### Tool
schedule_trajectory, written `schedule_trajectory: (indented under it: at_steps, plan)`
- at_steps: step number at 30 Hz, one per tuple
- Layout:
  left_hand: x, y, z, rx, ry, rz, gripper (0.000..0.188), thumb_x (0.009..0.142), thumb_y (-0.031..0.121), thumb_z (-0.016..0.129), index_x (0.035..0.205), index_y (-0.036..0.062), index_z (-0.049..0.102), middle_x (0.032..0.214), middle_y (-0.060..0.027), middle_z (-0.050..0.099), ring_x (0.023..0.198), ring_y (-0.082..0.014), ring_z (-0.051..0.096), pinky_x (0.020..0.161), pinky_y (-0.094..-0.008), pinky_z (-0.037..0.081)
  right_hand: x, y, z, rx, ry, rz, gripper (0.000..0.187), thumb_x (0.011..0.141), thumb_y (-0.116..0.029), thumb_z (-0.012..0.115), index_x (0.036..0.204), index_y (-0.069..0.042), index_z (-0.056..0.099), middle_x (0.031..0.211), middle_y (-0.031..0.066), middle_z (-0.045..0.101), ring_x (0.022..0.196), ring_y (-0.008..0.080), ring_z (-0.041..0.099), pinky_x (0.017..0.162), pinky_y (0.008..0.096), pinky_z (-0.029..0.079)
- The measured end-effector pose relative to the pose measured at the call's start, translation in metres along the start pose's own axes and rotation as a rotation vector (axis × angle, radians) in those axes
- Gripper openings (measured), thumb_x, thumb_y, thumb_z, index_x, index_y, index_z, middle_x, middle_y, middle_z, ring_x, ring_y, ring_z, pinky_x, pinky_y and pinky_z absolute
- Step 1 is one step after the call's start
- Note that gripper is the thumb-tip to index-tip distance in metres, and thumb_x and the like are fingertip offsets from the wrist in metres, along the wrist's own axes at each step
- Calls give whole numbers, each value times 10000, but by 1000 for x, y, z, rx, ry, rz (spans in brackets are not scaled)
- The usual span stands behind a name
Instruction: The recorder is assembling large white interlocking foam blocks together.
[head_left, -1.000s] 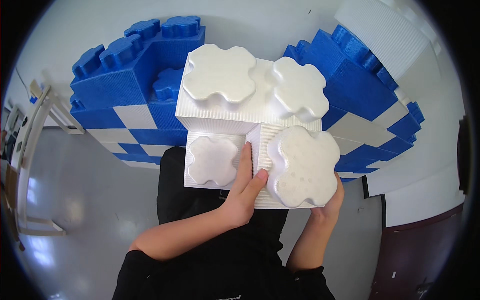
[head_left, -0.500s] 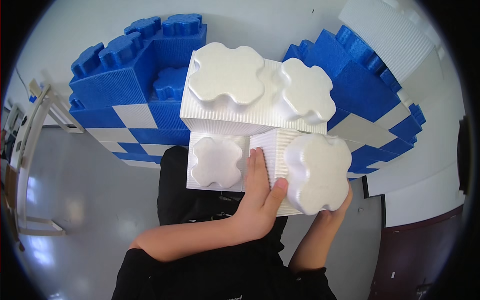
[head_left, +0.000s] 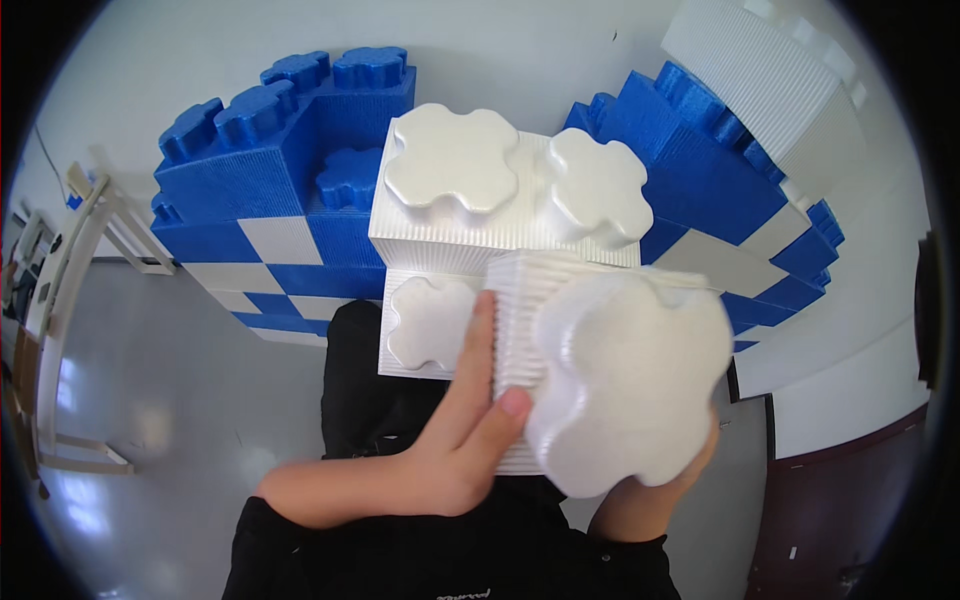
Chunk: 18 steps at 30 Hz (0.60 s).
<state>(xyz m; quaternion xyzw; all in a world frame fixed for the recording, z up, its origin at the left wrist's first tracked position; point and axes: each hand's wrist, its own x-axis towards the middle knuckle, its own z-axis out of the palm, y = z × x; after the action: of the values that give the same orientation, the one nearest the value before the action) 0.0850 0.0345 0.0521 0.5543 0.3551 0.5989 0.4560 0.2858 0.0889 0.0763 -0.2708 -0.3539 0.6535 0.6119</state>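
One single-stud white block (head_left: 515, 330) is held between my left hand (head_left: 455, 430) and my right hand (head_left: 690, 470), over the near right part of the white block stack (head_left: 532, 180). I can't tell whether it touches the stack or only covers it from where I look.

My left fingers lie straight along the ribbed side while the thumb presses on the front near the clover-shaped stud (head_left: 630, 380); I'd say that spread steadies a block too bulky to close one hand around. My right hand grips the opposite side, mostly hidden behind the stud, so I can't tell how its fingers lie. Gripping by the sides seems to keep my palms off the stud face, which is turned up towards me.

At the stack's lower left a smaller stud (head_left: 430, 320) shows beside my fingertips. To the left of the stack and behind it stands a blue-and-white block wall (head_left: 225, 185); to its right, another stepped blue-and-white section (head_left: 700, 170).
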Motion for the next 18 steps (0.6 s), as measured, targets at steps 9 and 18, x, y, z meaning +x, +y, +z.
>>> schedule_trajectory:
  at_steps: [9, 18]
  plan:
    - [-30, 13, -62, -52, 272, -81, 699, 1002, 317, 366, 1528, -62, 106, 1549, -189, 264, 1433, -253, 250, 1158, -351, 187, 30, 66, 34, -227, -434, 298, 632, 966, -171, 423, 1521, 16, 185, 1477, 150, 372, 1338, 213, 373, 1116, 335, 279]
    - [-32, -16, -79, -158, 387, -134, 715, 984, 437, 410, 1517, -5, 232, 1493, -155, 392, 1360, -253, 419, 1103, -377, 344, 41, 84, 48, -260, -452, 313, 607, 994, -125, 426, 1519, 28, 161, 1473, 146, 371, 1344, 199, 359, 1126, 318, 262]
